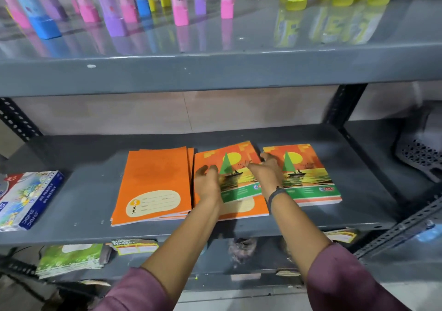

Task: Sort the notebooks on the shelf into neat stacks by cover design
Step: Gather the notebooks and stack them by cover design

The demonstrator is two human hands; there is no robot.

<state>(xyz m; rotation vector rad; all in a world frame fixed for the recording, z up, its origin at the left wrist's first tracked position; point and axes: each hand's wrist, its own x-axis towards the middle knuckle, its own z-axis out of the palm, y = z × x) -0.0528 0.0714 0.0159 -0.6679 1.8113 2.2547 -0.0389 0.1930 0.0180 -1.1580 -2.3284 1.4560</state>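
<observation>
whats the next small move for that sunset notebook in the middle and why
Probably lift the sunset notebook under both hands, left hand and right hand, and carry it right onto the sunset stack. It lies tilted on a plain orange notebook, so the designs are mixed there.

I see 3 groups of notebooks in a row on the middle shelf (311,220): left stack (155,186), middle pile (241,205), right stack (308,174). 1 notebook (236,167) lies tilted atop the middle pile. A pastel box (28,198) sits far left.
</observation>
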